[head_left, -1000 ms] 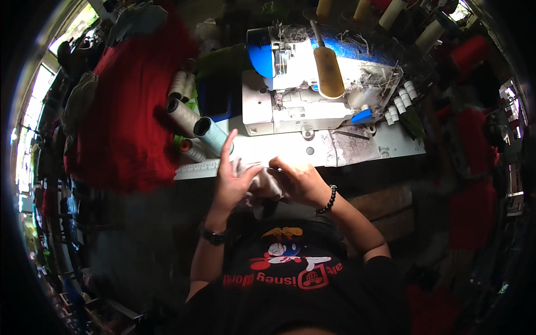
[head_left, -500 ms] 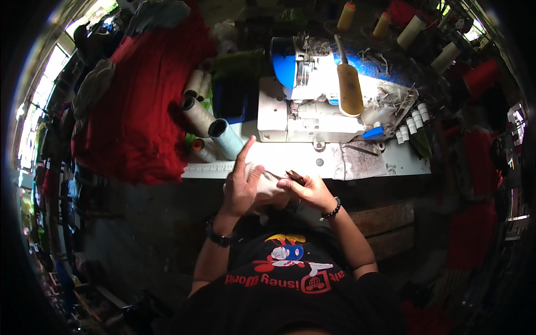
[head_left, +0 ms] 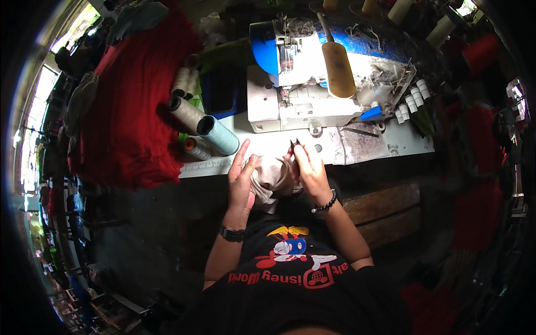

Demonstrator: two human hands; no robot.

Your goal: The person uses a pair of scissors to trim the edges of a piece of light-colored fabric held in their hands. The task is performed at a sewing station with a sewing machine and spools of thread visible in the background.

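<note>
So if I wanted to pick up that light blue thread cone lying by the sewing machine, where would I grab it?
Probably around the middle of the thread cone, coming from above. It lies on its side on the table, open end up-left, other spools close on its left.

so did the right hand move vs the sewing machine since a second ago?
Cannot tell: the head camera itself shifted. The right hand sits just below the sewing machine base, at the pale cloth, much as before.

soft matt cloth [head_left: 272,180] — glossy plastic machine [head_left: 301,95]
</note>
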